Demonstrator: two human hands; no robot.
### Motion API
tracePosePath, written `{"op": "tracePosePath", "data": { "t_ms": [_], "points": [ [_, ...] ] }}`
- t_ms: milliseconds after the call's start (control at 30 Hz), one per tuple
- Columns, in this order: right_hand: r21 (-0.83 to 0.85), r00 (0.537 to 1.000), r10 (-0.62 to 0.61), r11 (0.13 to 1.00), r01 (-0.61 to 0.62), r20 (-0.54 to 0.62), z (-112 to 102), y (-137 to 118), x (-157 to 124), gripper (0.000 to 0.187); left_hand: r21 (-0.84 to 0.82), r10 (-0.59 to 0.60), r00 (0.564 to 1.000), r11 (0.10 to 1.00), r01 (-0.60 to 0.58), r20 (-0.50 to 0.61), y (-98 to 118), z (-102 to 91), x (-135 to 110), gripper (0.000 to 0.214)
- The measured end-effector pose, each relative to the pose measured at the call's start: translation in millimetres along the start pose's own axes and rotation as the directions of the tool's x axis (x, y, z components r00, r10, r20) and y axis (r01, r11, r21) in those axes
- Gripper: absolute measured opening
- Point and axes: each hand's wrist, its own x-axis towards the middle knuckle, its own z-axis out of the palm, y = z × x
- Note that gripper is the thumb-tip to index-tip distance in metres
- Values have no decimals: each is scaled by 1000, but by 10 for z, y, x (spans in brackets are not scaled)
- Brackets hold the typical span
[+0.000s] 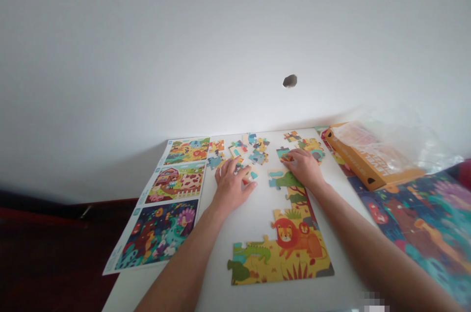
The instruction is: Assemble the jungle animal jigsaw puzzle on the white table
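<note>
My left hand point(232, 183) rests palm down with its fingers apart, over a loose puzzle piece with red and teal shapes point(251, 175). Its fingertips touch the near edge of the scattered pieces. My right hand point(303, 165) has its fingers closed on a teal puzzle piece point(282, 152), partly hidden by them, just above the partly joined puzzle. That joined puzzle point(294, 253) shows lions, a crocodile and a tree, forming a bottom strip and a right-hand column. Several loose pieces point(259, 156) lie beyond my left hand.
A picture sheet point(201, 194) with three printed scenes lies on the left of the white table point(221, 273). To the right are an orange box point(362, 162), clear plastic wrap point(412, 140) and a dark-toned assembled puzzle point(423, 223). The wall behind has a hole point(290, 81).
</note>
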Motion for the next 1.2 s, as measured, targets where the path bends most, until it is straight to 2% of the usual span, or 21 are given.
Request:
{"op": "tracePosePath", "data": {
  "t_ms": [167, 367, 633, 833, 1100, 1200],
  "points": [
    [17, 1000, -12, 1000, 12, 3, 12, 15, 3, 14, -29, 1, 1000, 1000, -1, -6, 0, -27, 6, 32],
    [-2, 1000, -12, 1000, 12, 22, 17, 23, 14, 15, -92, 62, 998, 994, -61, 7, 21, -76, 15, 18],
    [-23, 1000, -12, 1000, 12, 16, 18, 6, 23, 18, -153, 122, 992, 980, -124, -23, 46, -100, 20, 34],
    [-28, 999, -30, 999, 31, 17, 17, -1, 25, 16, -130, 151, 989, 980, -150, -6, 44, -108, 1, 45],
    [-38, 999, -37, 999, 38, 11, -13, -36, 3, 19, -40, 56, 997, 998, -58, -54, -114, -241, 20, 45],
    [-51, 999, 23, 998, -24, -26, -62, -23, -5, 24, 6, -18, 997, 1000, 19, -80, -196, -300, 32, 41]
  ]
}}
